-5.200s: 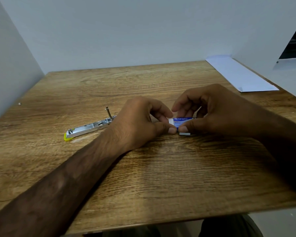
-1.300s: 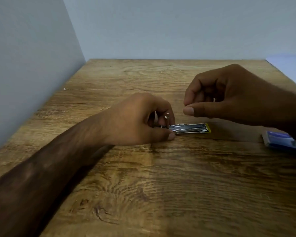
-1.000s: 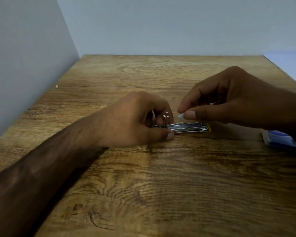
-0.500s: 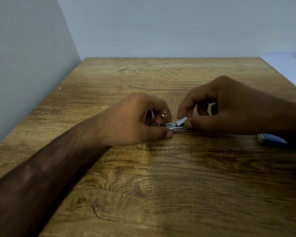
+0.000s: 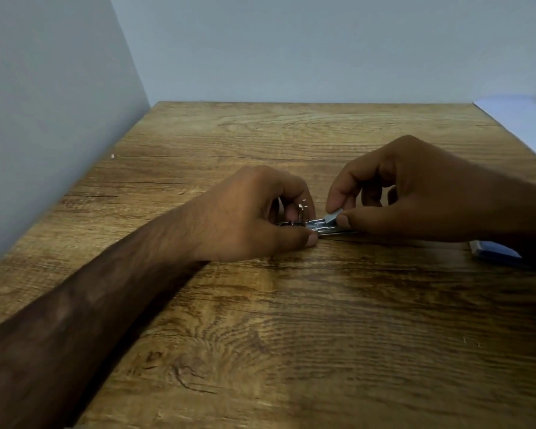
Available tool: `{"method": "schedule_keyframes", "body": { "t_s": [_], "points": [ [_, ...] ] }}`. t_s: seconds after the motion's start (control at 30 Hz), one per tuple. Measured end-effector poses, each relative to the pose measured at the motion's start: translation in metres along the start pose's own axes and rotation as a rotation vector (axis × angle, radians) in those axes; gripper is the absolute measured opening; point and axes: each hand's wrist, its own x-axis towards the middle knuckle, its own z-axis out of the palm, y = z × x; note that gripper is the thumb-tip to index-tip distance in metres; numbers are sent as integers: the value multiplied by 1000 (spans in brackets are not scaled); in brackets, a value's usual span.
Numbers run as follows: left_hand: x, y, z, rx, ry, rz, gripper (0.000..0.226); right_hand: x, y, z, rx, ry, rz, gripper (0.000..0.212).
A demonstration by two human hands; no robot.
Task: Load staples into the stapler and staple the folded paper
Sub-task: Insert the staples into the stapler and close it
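Note:
A small metal stapler (image 5: 317, 228) lies flat and opened on the wooden table (image 5: 291, 320). My left hand (image 5: 254, 216) grips its left end, fingers curled around the upright pusher rod. My right hand (image 5: 415, 193) pinches a strip of staples (image 5: 332, 217) between thumb and forefinger, its tip resting on the stapler's open channel. The stapler's right end is hidden under my right hand. The folded white paper (image 5: 520, 119) lies at the far right edge of the table.
A blue and white staple box (image 5: 495, 251) lies on the table just below my right wrist. Grey walls close the table on the left and at the back. A tiny white speck (image 5: 113, 156) sits near the left wall.
My right hand came down from above the stapler and brought the staple strip onto its channel, covering the yellow tip. My left hand has kept its hold on the stapler.

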Motion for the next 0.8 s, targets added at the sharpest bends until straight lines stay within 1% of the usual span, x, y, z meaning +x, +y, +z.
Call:
{"method": "schedule_keyframes", "body": {
  "t_s": [0.3,0.4,0.63,0.8],
  "points": [
    [0,0,0,12,-10,-16,14,-2,-1,-3,16,2,-6,13],
    [0,1,-1,14,-8,-14,14,-1,-2,-1,-3,-36,8,13],
    [0,2,-1,8,-14,-17,14,-1,-4,1,-36,-31,-2,17],
    [0,2,0,5,-2,-27,14,3,-4,4,3,-33,-11,17]
  ]
}}
